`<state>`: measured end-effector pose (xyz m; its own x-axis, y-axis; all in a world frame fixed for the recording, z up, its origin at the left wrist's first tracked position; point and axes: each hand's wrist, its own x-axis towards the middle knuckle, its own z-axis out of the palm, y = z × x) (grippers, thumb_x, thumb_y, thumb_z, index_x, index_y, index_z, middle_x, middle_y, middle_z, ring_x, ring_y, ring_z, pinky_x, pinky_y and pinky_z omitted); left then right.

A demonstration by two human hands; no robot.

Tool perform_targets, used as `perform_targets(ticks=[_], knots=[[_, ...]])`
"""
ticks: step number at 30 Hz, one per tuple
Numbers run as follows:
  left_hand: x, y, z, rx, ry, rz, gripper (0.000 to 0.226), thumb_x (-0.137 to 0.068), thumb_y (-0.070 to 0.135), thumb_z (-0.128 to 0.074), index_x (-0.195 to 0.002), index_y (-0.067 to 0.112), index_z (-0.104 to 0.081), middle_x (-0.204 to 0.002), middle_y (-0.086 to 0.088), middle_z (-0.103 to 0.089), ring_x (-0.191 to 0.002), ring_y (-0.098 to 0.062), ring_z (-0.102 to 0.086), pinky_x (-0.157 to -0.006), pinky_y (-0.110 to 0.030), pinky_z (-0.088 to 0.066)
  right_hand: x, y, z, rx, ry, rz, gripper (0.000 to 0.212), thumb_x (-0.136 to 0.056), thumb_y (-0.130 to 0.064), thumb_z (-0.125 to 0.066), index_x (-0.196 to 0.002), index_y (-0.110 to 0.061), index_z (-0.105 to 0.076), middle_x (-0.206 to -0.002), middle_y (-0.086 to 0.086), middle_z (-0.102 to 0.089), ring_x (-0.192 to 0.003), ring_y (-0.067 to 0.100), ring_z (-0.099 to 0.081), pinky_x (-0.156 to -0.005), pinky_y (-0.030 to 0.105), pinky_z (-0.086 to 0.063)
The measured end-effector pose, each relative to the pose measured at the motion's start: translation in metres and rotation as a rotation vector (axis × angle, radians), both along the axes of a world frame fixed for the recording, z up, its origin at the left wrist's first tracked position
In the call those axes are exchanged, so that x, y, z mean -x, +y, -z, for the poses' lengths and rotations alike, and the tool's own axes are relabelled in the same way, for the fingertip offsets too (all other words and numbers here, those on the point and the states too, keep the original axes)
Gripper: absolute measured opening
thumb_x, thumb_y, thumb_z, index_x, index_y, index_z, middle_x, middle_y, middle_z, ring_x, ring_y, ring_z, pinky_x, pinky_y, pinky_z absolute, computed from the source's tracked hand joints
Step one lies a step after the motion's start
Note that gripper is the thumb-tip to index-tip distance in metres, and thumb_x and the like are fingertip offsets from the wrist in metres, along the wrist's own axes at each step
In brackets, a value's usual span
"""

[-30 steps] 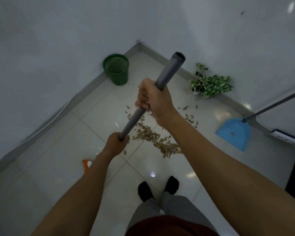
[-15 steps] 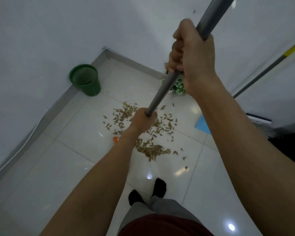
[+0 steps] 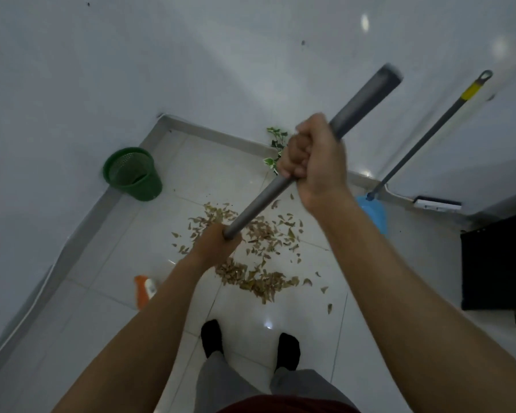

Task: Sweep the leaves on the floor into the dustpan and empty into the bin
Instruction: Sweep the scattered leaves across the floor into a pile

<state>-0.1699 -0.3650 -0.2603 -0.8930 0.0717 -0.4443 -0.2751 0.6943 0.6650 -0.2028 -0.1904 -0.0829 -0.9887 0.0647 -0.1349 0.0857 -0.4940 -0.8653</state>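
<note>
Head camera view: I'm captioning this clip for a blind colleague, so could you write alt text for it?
Seen from above, a person's left hand and right hand grip a grey broom handle over dry leaves scattered on white floor tiles. A green bin stands in the corner, and a blue dustpan rests by the right wall.

Both hands (image 3: 316,156) on broom handle (image 3: 361,105)

White walls (image 3: 57,84) meeting in a corner, glossy white tiled floor (image 3: 227,171), grey skirting (image 3: 215,131), dim light
</note>
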Motion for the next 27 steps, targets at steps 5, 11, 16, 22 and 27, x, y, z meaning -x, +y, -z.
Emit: perform_targets(ticks=[5,11,16,22,27], knots=[[-0.009,-0.090,0.028,0.143,-0.094,0.051,0.022,-0.091,0.023,-0.058,-0.076,0.007,-0.059,-0.068,-0.007,-0.059,-0.065,-0.023,-0.057,-0.062,-0.029,-0.044,-0.006,-0.069,0.054,0.077,-0.115,-0.025,0.042,-0.080,-0.007,-0.050,-0.043,-0.024,-0.039,-0.039,-0.009,-0.029,-0.037,0.011,-0.025,-0.044,0.020,-0.032],[-0.006,-0.182,0.059,0.255,-0.179,0.066,0.026,-0.090,0.020,-0.060,-0.066,0.014,-0.053,-0.061,-0.003,-0.055,-0.053,-0.012,-0.050,-0.055,-0.025,-0.040,-0.013,-0.153,0.095,0.040,-0.230,-0.093,0.042,-0.082,-0.009,-0.050,-0.044,-0.024,-0.041,-0.042,-0.008,-0.033,-0.042,0.013,-0.034,-0.060,0.029,-0.044],[0.013,-0.206,0.073,0.249,-0.188,0.094,0.034,-0.089,0.018,-0.061,-0.058,0.015,-0.048,-0.056,-0.004,-0.051,-0.048,-0.012,-0.045,-0.050,-0.024,-0.035,-0.007,-0.189,0.099,-0.053,-0.196,-0.074,0.042,-0.084,-0.005,-0.048,-0.047,-0.019,-0.038,-0.041,-0.008,-0.035,-0.041,0.010,-0.038,-0.063,0.032,-0.046],[0.048,-0.156,0.061,0.102,-0.159,0.188,0.019,-0.090,0.018,-0.058,-0.074,0.007,-0.056,-0.070,-0.012,-0.058,-0.065,-0.025,-0.057,-0.061,-0.033,-0.044,0.006,-0.155,0.071,-0.135,-0.144,0.092,0.042,-0.087,-0.004,-0.046,-0.048,-0.017,-0.037,-0.041,-0.006,-0.033,-0.040,0.011,-0.033,-0.054,0.023,-0.042],[0.063,-0.087,0.043,-0.014,-0.102,0.287,0.036,-0.089,0.014,-0.055,-0.057,0.016,-0.041,-0.051,-0.001,-0.041,-0.048,-0.015,-0.038,-0.048,-0.023,-0.032,0.001,-0.106,0.037,-0.112,-0.079,0.313,0.039,-0.082,-0.007,-0.047,-0.046,-0.021,-0.038,-0.040,-0.008,-0.030,-0.038,0.011,-0.026,-0.045,0.020,-0.034]])
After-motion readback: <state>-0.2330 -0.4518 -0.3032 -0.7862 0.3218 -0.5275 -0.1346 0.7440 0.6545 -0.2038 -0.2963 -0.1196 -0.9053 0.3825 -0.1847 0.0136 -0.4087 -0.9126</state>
